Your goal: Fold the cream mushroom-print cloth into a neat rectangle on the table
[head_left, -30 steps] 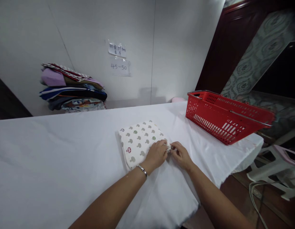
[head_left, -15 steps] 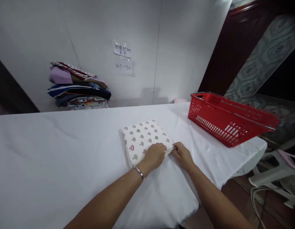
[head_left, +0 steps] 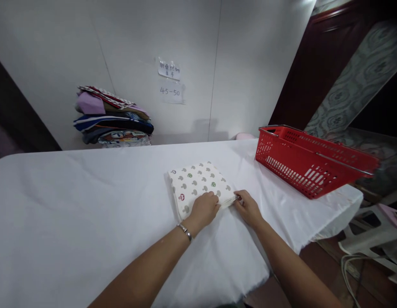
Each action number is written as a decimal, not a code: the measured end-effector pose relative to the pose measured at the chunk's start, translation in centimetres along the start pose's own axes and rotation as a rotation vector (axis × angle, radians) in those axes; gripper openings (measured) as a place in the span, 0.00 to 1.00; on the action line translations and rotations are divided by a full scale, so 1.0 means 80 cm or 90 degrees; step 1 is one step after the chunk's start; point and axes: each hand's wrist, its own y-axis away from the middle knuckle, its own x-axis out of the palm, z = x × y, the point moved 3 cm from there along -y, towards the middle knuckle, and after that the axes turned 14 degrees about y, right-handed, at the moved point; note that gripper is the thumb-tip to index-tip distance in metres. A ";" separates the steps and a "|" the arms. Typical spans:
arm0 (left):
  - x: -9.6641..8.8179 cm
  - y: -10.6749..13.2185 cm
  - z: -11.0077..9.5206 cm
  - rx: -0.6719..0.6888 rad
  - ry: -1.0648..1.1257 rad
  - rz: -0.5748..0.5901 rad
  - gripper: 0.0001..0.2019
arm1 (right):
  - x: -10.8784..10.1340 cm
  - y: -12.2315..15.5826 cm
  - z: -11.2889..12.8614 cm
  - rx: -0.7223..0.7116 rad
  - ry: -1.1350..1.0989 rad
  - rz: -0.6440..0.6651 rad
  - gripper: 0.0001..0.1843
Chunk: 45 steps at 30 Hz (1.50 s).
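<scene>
A folded white cloth (head_left: 198,182) printed with grey, green and red mushrooms lies flat on the white-covered table (head_left: 89,222). At its near edge my left hand (head_left: 205,208) is closed, fingers curled over the layered edge, a metal bracelet on the wrist. My right hand (head_left: 248,207) pinches the cloth's near right corner between thumb and fingers. Several folded layers show along the edge between the two hands. The fingertips of my left hand are partly hidden.
A red plastic basket (head_left: 309,162) with metal handles stands on the table's right side. At the back left is a pile of folded fabrics (head_left: 115,119). Two paper notes (head_left: 171,92) are stuck to the wall. A white stool (head_left: 371,235) stands on the floor at right.
My left hand has slid a little left along the cloth's near edge, away from the right hand. The right hand stays at the corner. The whole view has shifted slightly.
</scene>
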 end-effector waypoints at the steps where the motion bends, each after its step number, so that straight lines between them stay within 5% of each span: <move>1: 0.001 0.000 0.001 -0.002 0.003 -0.001 0.07 | 0.000 0.000 0.000 -0.001 0.000 -0.003 0.15; 12: 0.001 0.008 0.005 0.026 0.064 -0.019 0.04 | -0.003 -0.002 0.003 0.016 0.027 0.008 0.10; 19: -0.009 0.040 0.011 0.060 -0.076 -0.025 0.05 | 0.001 0.004 -0.001 -0.016 0.028 0.007 0.12; 25: -0.009 0.065 0.017 0.053 -0.033 -0.047 0.03 | 0.011 0.005 -0.011 -0.001 0.056 0.034 0.14; 30: -0.027 0.080 0.030 0.074 0.064 -0.125 0.07 | 0.006 0.002 -0.014 0.009 0.065 0.051 0.15; 34: -0.030 0.087 0.044 0.020 0.043 -0.200 0.10 | 0.001 -0.021 0.023 -0.050 0.059 0.027 0.20; 39: -0.012 0.089 0.051 -0.007 -0.006 -0.190 0.17 | 0.031 -0.069 0.083 -0.178 0.029 0.064 0.25; 45: -0.008 0.093 0.053 0.006 -0.011 -0.182 0.19 | 0.078 -0.095 0.027 -0.073 0.111 0.187 0.29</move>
